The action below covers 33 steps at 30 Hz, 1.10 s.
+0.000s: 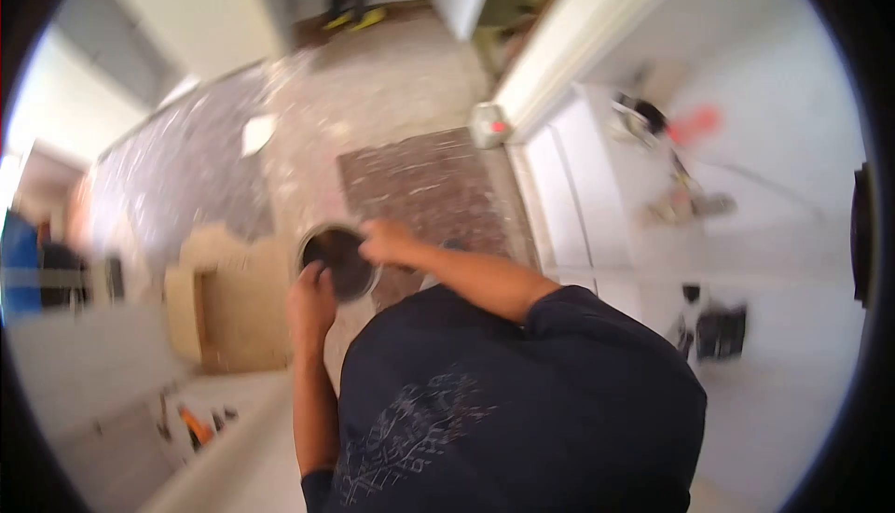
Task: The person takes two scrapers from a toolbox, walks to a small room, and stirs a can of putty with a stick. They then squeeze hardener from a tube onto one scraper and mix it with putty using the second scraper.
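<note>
In front of my body I hold a round, pot-like container [347, 275] with a pale rim and a dark inside. My left hand [315, 297] is closed on the near left part of its rim, thumb toward the inside. The fingers of my right hand [384, 242] close on the rim at the upper right. Motion blur hides the exact kind of container and whatever may lie in it.
An open cardboard box [238, 322] lies left of the container. A dark brown mat [419, 187] covers floor ahead. Tools [676, 201] lie on the white surface at right, beside a black box [722, 333]. Another person's legs and yellow shoes [354, 20] show at the back.
</note>
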{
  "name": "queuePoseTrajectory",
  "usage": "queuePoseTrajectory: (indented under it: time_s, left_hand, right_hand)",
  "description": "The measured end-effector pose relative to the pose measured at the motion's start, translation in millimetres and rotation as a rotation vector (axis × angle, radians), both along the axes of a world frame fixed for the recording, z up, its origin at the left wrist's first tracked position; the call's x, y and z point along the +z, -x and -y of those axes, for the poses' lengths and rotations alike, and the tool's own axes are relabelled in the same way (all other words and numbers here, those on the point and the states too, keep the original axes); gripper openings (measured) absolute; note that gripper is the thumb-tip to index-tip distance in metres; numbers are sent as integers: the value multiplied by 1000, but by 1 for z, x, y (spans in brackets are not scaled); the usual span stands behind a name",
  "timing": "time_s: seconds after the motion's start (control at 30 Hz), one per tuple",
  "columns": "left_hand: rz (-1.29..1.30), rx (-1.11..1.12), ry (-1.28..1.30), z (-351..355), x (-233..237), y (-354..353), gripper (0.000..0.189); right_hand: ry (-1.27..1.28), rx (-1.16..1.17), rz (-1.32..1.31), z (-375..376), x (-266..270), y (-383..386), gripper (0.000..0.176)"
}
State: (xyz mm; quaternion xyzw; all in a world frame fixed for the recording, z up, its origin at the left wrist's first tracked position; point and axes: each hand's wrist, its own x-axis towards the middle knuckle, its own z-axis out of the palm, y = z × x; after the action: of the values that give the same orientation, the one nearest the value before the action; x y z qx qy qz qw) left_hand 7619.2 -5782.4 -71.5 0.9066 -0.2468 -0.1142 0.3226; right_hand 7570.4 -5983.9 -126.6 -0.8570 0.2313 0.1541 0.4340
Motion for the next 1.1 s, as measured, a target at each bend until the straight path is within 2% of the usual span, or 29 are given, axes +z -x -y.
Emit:
queuePoseTrajectory:
  time_s: [0.03, 0.07, 0.1, 0.2, 0.27, 0.4, 0.5, 0.6, 0.7, 0.8, 0.9, 1.0, 1.1]
  left_hand:
    - [-40, -24, 9, -1, 5, 1, 28]
    - [-79, -30, 7, 1, 8, 1, 29]
    - [-94, -42, -53, 7, 5, 4, 29]
    - [-72, -84, -290, 19, 11, -3, 30]
    - [17, -170, -490, 51, 22, 5, 31]
    - [108, -248, -586, 136, 12, 12, 34]
    - [127, -332, -524, 196, 1, 15, 36]
    - [191, -407, -462, 262, 1, 33, 35]
    - [235, -475, -414, 331, 7, 63, 34]
    - [299, -650, -360, 401, -2, 90, 35]
    - [269, -799, -264, 451, 20, 139, 33]
    - [277, -1011, -286, 489, 26, 172, 32]
    - [339, -1238, -305, 524, 45, 206, 28]
  right_hand:
    - [92, -17, -22, -11, -1, 2, 27]
    - [46, 22, -29, -9, -11, 3, 28]
    - [98, 14, 27, -9, -18, 7, 30]
    - [81, -28, -27, -7, -28, 16, 31]
    - [77, -68, -63, 6, -20, 28, 30]
    - [98, -195, -30, 52, -5, 62, 25]
    - [-6, -262, -34, 94, 4, 84, 26]
    - [29, -406, 2, 137, 13, 110, 28]
    - [70, -593, 155, 181, 28, 151, 27]
    - [115, -704, 167, 228, 35, 195, 34]
    - [164, -915, 137, 252, 45, 240, 41]
    - [198, -1199, 101, 269, 50, 277, 42]
    - [193, -1362, 128, 292, 50, 313, 40]
